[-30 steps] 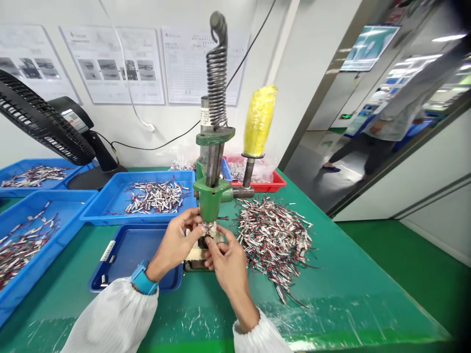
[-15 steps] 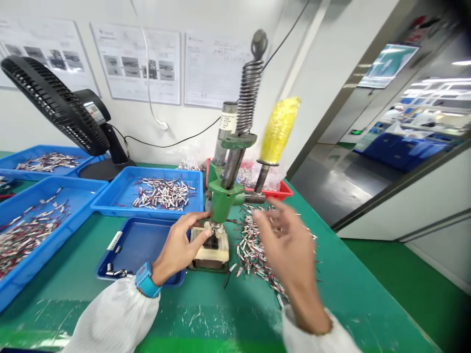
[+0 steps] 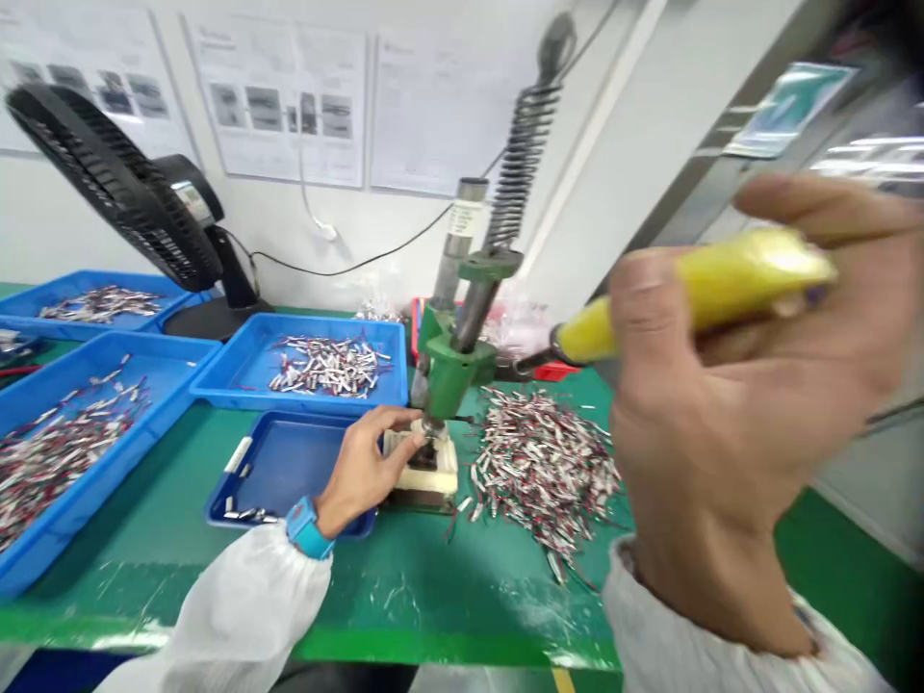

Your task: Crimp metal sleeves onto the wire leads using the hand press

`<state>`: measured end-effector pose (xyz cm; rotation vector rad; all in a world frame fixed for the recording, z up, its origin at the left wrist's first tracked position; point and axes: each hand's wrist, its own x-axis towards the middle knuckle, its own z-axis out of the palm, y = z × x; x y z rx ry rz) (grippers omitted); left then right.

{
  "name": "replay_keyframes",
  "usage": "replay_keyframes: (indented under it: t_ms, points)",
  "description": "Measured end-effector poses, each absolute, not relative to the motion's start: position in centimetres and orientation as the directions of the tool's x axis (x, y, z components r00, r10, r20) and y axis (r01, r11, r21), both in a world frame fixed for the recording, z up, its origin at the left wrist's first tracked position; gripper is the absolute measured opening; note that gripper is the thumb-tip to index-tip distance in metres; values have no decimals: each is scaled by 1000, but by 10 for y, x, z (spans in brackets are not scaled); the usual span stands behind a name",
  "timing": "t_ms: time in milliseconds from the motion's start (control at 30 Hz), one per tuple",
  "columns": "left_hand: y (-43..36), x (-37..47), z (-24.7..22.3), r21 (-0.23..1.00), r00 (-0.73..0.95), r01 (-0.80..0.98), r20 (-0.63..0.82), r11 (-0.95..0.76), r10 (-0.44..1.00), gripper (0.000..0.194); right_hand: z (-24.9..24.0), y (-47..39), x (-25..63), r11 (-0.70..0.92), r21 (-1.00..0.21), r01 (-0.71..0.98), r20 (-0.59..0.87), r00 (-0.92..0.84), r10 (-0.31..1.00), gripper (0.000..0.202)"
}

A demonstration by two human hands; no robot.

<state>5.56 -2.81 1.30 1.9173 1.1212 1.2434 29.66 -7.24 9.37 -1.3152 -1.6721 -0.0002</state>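
A green hand press (image 3: 451, 371) with a tall spring (image 3: 521, 159) stands on the bench. My right hand (image 3: 736, 414), smeared by motion, grips its yellow-wrapped lever handle (image 3: 693, 294), which points right and slightly up. My left hand (image 3: 372, 457) is at the foot of the press, thumb and forefinger closed in beside the ram's tip above the cream-coloured base block (image 3: 442, 481). Whatever lies between those fingertips is too small or hidden to make out. Right of the base lies a large heap of small white parts with red and black wires (image 3: 541, 462).
Blue trays (image 3: 217, 385) of similar wired parts stand at the left. A shallow dark blue tray (image 3: 289, 467) with a few pieces lies beside my left hand. Behind are a black fan (image 3: 108, 183) and a red bin (image 3: 555, 372). The bench's front edge (image 3: 433, 647) is close.
My right hand has moved from above the heap up and right onto the lever handle, which has swung down from near upright. My left hand stays at the base. The view has shifted slightly.
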Motion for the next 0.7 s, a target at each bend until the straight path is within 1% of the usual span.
replay_keyframes:
  t_ms: [100,200,233,300,367,400,433,467,533,567,600,633,700]
  points:
    - [-25,63,15,837,178,301,422,-457,889,18,57,-96,293,363,-499,787,625,36,780,35]
    - [-20,71,21,891,200,218,358,-398,912,11,27,-104,285,366,-433,824,541,-87,836,25]
    - [-18,72,23,913,223,178,326,-367,919,11,17,-104,282,378,-389,840,506,-148,850,23]
    - [-15,70,29,949,318,117,242,-292,917,14,-3,-104,279,400,-259,879,441,-260,859,25]
    - [-11,62,34,964,446,117,163,-238,880,14,-18,-103,280,397,-109,911,395,-327,859,21]
    - [-8,55,36,960,481,143,146,-242,865,14,-24,-103,281,398,-53,916,385,-349,854,18]
    - [-4,46,38,944,474,188,155,-272,867,14,-28,-102,284,407,-13,914,387,-370,844,17]
    - [1,34,41,912,424,253,196,-323,884,16,-31,-102,286,427,14,904,398,-397,827,19]
    - [13,2,45,797,262,434,336,-421,905,25,-35,-100,292,492,33,870,448,-453,771,27]
    - [17,-17,48,724,195,532,399,-438,896,31,-37,-99,294,525,32,851,482,-473,737,32]
    - [19,-38,52,657,168,616,429,-434,888,36,-38,-98,295,555,27,831,511,-489,707,36]
    - [19,-60,55,609,170,677,417,-413,893,35,-38,-96,296,582,19,813,532,-501,682,39]
    - [10,-99,62,533,248,767,266,-357,931,26,-36,-94,296,629,19,777,545,-536,645,42]
